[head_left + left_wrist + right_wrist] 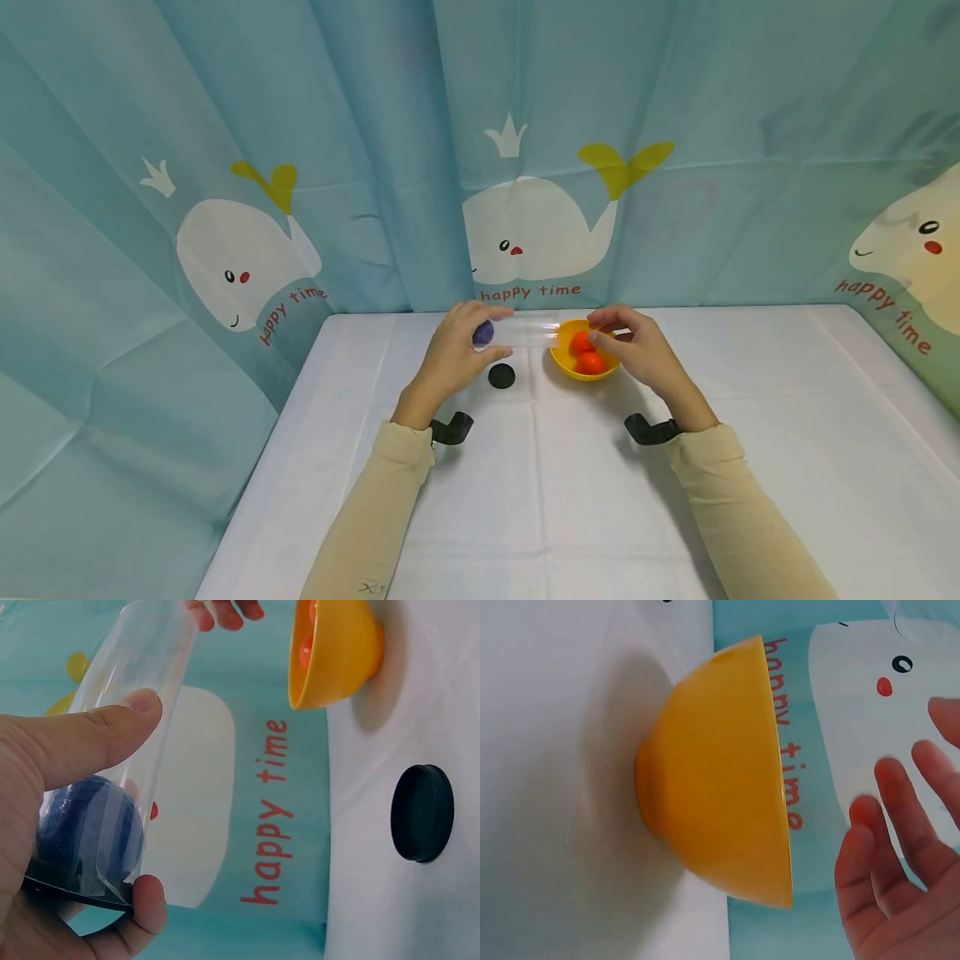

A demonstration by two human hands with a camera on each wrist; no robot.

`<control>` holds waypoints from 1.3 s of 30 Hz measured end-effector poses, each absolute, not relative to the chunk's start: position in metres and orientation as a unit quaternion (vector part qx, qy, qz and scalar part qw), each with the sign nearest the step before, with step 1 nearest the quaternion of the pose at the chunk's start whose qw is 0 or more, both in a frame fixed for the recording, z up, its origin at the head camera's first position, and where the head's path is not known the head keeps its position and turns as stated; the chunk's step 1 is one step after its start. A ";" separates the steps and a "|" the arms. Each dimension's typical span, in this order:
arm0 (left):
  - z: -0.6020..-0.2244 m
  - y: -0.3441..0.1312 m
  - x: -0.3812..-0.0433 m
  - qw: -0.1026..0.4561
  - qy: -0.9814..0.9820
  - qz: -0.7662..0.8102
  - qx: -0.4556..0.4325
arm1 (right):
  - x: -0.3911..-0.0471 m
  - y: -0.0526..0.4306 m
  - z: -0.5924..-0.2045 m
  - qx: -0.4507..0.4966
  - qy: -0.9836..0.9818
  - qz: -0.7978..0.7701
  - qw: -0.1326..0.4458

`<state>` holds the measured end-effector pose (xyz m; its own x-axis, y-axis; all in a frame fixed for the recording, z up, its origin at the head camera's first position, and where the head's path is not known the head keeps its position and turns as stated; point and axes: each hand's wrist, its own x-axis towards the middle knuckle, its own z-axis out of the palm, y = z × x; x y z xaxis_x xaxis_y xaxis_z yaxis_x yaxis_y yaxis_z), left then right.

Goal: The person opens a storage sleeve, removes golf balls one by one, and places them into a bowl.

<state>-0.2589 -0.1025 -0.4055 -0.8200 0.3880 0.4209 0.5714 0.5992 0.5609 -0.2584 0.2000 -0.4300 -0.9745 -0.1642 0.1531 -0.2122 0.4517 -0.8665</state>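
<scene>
My left hand [459,343] grips a clear plastic tube [534,330], held lengthwise with its far end pointing right toward the bowl. Inside the tube's left end sits a dark blue ball [91,829], right by a black end cap [79,892]. The thumb lies along the tube's side in the left wrist view. My right hand [636,343] hovers over the right rim of a yellow bowl [720,772], its fingers loosely bent with nothing between them. Two orange-red balls [590,363] lie in the bowl.
A loose black round lid [502,376] lies on the white tablecloth [495,500], left of the bowl and below the tube. Behind the table hangs a blue-green curtain [390,133] with whale prints. Each wrist wears a black camera mount [651,429].
</scene>
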 end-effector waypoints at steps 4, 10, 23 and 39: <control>-0.405 -0.102 -0.259 0.129 -0.887 -0.352 -0.270 | -0.258 0.196 -0.431 0.138 -0.842 0.522 0.006; -0.404 -0.101 -0.258 0.131 -0.892 -0.341 -0.269 | -0.258 0.188 -0.436 0.175 -0.830 0.530 -0.014; -0.403 -0.100 -0.258 0.129 -0.896 -0.333 -0.262 | -0.258 0.179 -0.439 0.194 -0.819 0.539 -0.033; -0.406 -0.100 -0.258 0.127 -0.898 -0.336 -0.255 | -0.256 0.174 -0.439 0.189 -0.802 0.564 -0.053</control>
<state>-0.2580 -0.1005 -0.4062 -0.8372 0.3724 0.4004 0.5438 0.6438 0.5383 -0.2564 0.1738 -0.4387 -0.9231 -0.3626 0.1281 -0.2431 0.2921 -0.9250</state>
